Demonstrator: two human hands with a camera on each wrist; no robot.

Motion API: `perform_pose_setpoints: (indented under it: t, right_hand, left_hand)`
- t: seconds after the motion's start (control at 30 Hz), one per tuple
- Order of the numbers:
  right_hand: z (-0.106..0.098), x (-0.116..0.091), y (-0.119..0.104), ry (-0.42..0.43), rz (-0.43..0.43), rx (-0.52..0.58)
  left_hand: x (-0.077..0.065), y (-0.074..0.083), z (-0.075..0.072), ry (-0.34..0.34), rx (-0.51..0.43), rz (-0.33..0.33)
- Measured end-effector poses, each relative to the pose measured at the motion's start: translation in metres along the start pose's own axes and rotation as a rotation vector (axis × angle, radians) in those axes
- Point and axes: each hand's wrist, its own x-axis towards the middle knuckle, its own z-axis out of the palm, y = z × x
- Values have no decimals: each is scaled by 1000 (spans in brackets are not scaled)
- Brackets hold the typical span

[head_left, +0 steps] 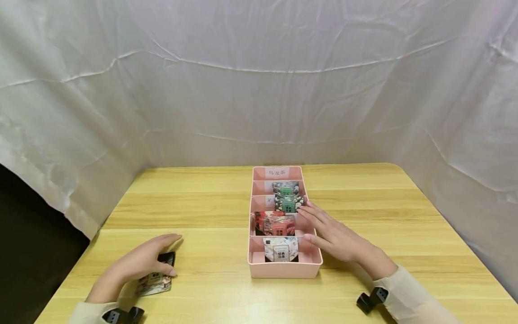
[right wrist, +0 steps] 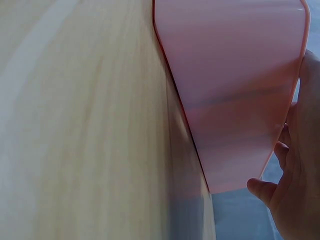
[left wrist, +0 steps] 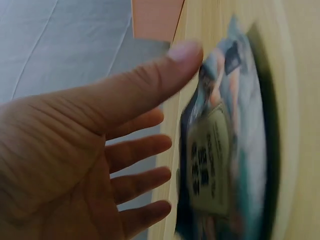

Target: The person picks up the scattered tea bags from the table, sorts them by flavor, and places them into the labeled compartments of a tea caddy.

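Observation:
My left hand (head_left: 137,263) hovers over a tea packet (head_left: 155,281) on the left of the table, fingers spread and not closed round it. In the left wrist view the thumb comes close to the packet's upper corner; whether it touches, I cannot tell. My right hand (head_left: 337,238) lies along the right side of a pink divided box (head_left: 285,271), its fingertips at the rim. Inside the box are a white tea packet (head_left: 281,249) in the front compartment, red tea packets (head_left: 279,226) behind it, and green-labelled tea packets (head_left: 288,205) in two compartments farther back.
The box's rearmost compartment shows a paper label (head_left: 277,172) with handwritten characters and no packet. Pale cloth (head_left: 259,103) hangs behind and at both sides of the wooden table (head_left: 210,198). A dark gap (head_left: 32,252) lies beyond the left edge.

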Motion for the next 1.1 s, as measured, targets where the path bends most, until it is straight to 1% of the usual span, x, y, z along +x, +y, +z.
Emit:
perform_pose_setpoints:
  t: [0.1, 0.2, 0.33, 0.4, 0.57, 0.67, 0.73, 0.83, 0.9, 1.03, 1.1]
  right_hand:
    - [-1, 0, 0, -1, 2, -1]
    - [0, 0, -1, -8, 8, 6]
    - [0, 0, -1, -10, 12, 15]
    - [-1, 0, -1, -9, 14, 17]
    - [0, 0, -1, -11, 16, 20]
    - [0, 0, -1, -13, 18, 23]
    - [0, 1, 0, -13, 23, 23]
    - [0, 1, 0, -13, 28, 24]
    - [0, 1, 0, -13, 24, 25]
    - [0, 0, -1, -24, 25, 23]
    - [0, 0, -1, -26, 28, 23]
  left_hand:
    - [-8, -7, -3, -13, -33, 6]
    - [-15, -13, -6, -19, -35, 24]
    - [-19, -18, -7, -20, 8, 54]
    - [-19, -18, -6, -1, 32, 63]
    - [-15, -15, -4, 46, 91, 42]
    - [-12, -11, -3, 37, 125, 16]
    - [-9, -8, -3, 26, 142, 11]
    - [-4, -5, -3, 11, 171, 29]
    - [-1, -2, -3, 12, 179, 39]
    - [9, 5, -4, 49, 179, 56]
    - [15, 11, -7, 82, 187, 75]
